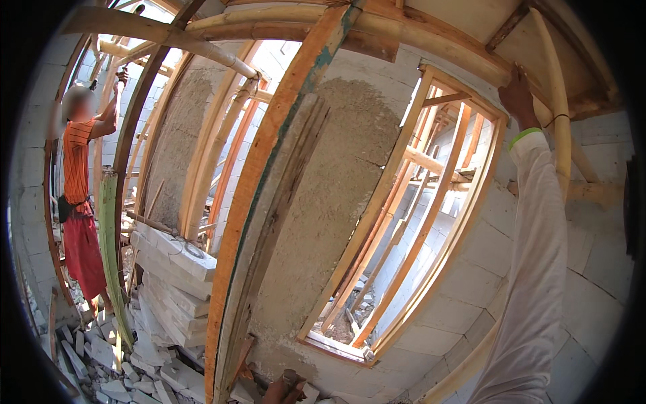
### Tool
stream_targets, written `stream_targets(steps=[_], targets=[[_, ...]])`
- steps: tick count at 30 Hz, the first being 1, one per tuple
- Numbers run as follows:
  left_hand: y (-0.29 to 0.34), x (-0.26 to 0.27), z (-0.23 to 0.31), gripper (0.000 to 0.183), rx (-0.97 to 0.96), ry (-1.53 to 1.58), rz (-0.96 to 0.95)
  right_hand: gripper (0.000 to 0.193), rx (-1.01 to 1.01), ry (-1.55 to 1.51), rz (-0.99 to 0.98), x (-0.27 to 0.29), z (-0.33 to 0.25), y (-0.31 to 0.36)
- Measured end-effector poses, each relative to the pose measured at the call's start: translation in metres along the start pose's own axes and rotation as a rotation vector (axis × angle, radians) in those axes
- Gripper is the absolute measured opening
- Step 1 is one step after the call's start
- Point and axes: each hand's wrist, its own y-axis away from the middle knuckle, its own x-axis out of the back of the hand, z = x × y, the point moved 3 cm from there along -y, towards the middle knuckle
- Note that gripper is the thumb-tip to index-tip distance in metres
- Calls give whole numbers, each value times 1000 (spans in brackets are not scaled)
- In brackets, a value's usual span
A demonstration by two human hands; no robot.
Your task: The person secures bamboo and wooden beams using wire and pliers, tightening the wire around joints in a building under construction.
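Note:
My right hand [517, 99] is raised high, its arm in a white sleeve with a green cuff. Its fingers reach up and close against the long wooden beam [464, 48] under the ceiling panel. A bamboo pole [559, 87] stands just right of that hand. Low at the bottom edge, my left hand [281, 392] is partly cut off. Its fingers are wrapped round a short, brownish, blunt-ended thing [290, 377] whose kind I cannot make out. Between the hands is a tall wooden window frame [496, 151] set in the block wall [464, 262].
An orange-brown upright post [250, 182] crosses the middle, with a rough plank [279, 172] beside it. Pale blocks [176, 259] are stacked at left, above broken rubble [128, 370]. A person in orange and red [82, 168] stands far left, arms raised. Bamboo poles [222, 57] span overhead.

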Motion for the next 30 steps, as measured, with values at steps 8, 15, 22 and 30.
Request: stream_targets(steps=[8, 15, 22, 30], targets=[[33, 66, 25, 25, 22, 108, 175, 77, 79, 158, -41, -56, 29, 10], [24, 88, 44, 22, -275, 158, 235, 44, 194, -1148, -709, 105, -227, 268], [67, 113, 34, 39, -604, 40, 227, 68, -402, -1841, -2021, 265, -368, 615], [75, 122, -2, 44, -165, 320, -94, 60, -755, -1907, -2746, 320, -389, 683]])
